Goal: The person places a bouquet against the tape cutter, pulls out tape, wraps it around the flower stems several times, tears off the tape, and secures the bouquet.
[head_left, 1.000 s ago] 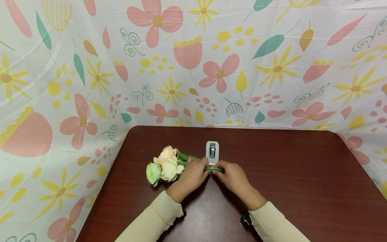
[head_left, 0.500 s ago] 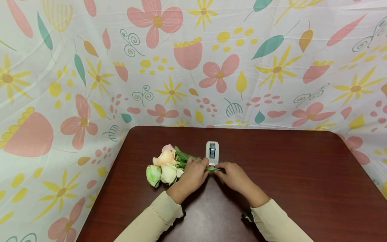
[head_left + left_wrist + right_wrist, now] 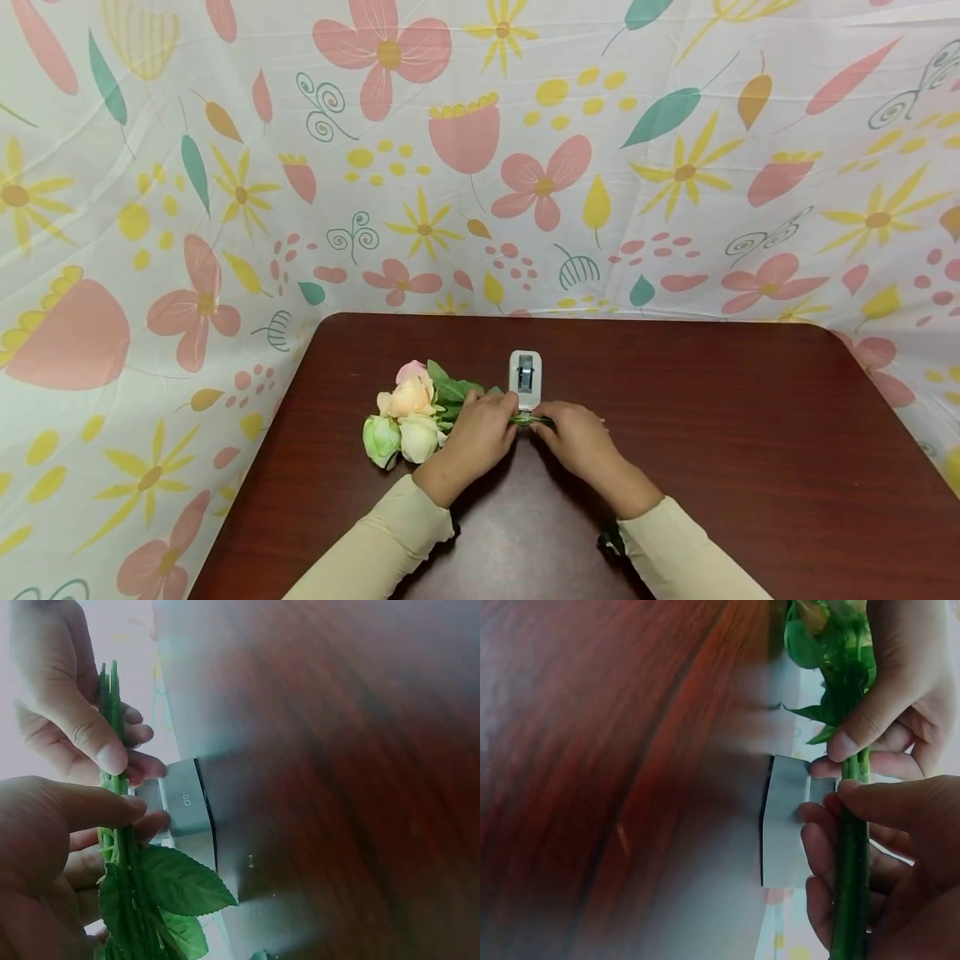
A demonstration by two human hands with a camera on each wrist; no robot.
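Soft glare whitens the table [image 3: 498,550] in the clear head view, while both wrist views look hazy and partly blurred.

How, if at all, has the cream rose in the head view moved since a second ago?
Yes, slightly: the cream rose has shifted away from the far edge of the table, towards the near side.

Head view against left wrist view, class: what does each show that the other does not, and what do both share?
Only the head view: pink, peach, cream and green rose blooms, both cream fabric sleeves, and the tape roll in the white plastic dispenser.
Only the left wrist view: pale lettering on the dispenser's side and the toothed edge of a broad green leaf.
Both: the left hand and right hand gripping slim green stems, the dispenser and the dark red-brown table.
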